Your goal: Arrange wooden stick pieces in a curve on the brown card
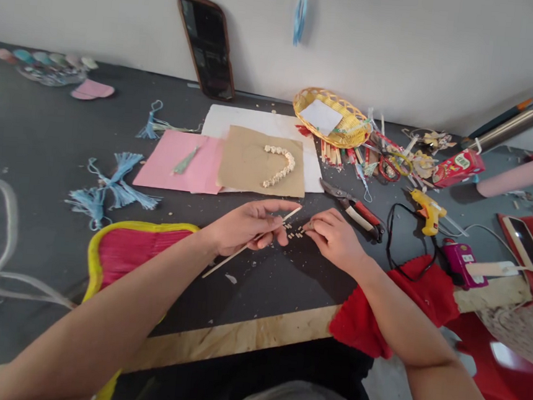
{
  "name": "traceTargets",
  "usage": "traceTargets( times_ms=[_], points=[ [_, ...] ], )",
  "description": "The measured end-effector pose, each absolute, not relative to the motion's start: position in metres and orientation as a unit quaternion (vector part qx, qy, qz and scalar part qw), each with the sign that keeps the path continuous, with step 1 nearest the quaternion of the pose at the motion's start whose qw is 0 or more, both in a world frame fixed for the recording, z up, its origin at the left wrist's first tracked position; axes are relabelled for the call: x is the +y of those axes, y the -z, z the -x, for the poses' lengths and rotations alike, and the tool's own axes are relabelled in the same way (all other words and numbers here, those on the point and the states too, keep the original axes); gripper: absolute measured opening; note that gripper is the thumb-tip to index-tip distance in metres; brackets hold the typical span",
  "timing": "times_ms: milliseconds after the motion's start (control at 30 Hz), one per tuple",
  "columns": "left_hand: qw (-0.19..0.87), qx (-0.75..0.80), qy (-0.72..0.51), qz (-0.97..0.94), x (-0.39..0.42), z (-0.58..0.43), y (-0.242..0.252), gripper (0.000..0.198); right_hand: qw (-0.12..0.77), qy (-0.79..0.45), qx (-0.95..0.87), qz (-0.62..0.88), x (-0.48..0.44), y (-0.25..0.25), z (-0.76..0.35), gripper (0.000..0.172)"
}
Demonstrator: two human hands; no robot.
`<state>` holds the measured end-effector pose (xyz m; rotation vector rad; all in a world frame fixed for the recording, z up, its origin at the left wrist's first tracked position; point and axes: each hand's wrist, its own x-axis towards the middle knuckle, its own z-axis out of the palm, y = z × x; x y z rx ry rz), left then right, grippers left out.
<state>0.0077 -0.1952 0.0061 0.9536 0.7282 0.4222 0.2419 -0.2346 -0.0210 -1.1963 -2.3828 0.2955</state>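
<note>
My left hand (255, 225) is closed around a thin pale wooden stick (227, 266), which slants from the lower left up past the fingertips. Close by on the right, my right hand (332, 240) has its thumb and fingers pinched together at the tabletop; whatever is between them is too small to make out. Several short cut stick pieces (299, 234) lie on the dark table between the two hands. Behind them, a curved row of small pale pieces (292, 163) rests on a brown paper square (246, 161).
Pliers (352, 210) with red and white handles and a yellow glue gun (426, 212) lie to the right. A wicker basket (359, 131) stands at the back beside scissors (389, 167). Blue tassels (119, 181) are at left; a phone (208, 47) leans on the wall.
</note>
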Motion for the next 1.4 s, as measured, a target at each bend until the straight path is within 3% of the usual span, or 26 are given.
traceTargets(
  times_ms=[433,733,1400],
  points=[
    [0.791,0.358,-0.156,-0.471,-0.199,-0.017,-0.003,0.031,0.107,-0.055,-0.865,0.487,-0.234,0.023,-0.234,0.014],
    [0.802,0.346,-0.151,-0.464,-0.200,-0.017,-0.001,0.033,0.338,-0.199,-0.796,0.461,-0.237,0.019,-0.236,0.009],
    [0.840,0.302,-0.142,-0.428,-0.204,-0.015,-0.006,0.039,0.397,-0.218,-0.773,0.444,-0.244,0.012,-0.234,0.009]
  ],
)
